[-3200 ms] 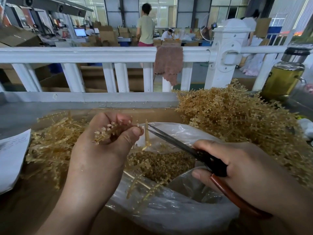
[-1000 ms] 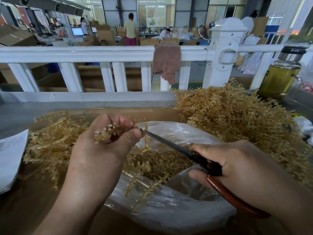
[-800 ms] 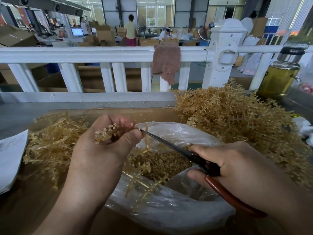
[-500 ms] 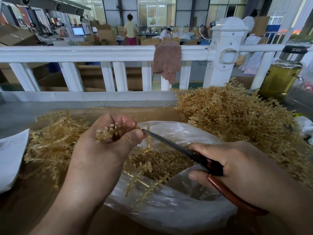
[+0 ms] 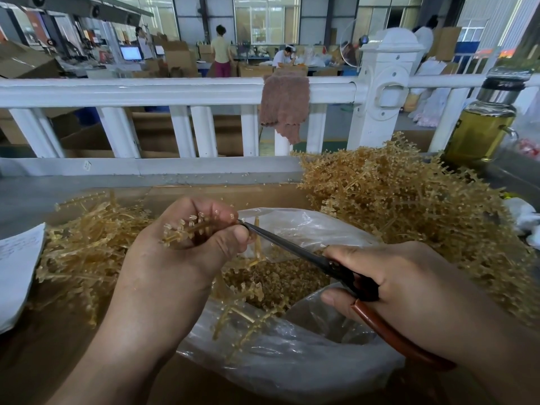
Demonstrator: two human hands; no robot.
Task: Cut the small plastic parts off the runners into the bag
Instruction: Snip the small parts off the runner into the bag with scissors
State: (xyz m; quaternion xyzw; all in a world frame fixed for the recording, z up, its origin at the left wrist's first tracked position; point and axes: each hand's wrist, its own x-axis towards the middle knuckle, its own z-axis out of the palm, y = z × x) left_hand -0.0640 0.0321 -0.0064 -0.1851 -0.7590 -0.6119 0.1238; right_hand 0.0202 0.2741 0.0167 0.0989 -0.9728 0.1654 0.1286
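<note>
My left hand [image 5: 181,258] grips an amber plastic runner [image 5: 187,230] with small parts on its branches, above the clear plastic bag [image 5: 292,363]. My right hand [image 5: 409,290] holds scissors [image 5: 295,247] with red-brown handles. Their blades are closed and the tip touches the runner at my left fingertips. Inside the bag lie a heap of small cut parts [image 5: 277,282] and a few runner pieces.
A tall pile of runners with parts [image 5: 409,206] rises at the right. Stripped runners [image 5: 84,249] lie at the left beside a sheet of paper [image 5: 14,267]. A white railing [image 5: 175,92] with a brown cloth [image 5: 285,103] runs behind. A bottle of yellow liquid [image 5: 479,127] stands at the far right.
The scissor blades, open 3.2 s ago, have closed with the tip against the runner at my left fingertips. Both hands stay nearly still over the last second.
</note>
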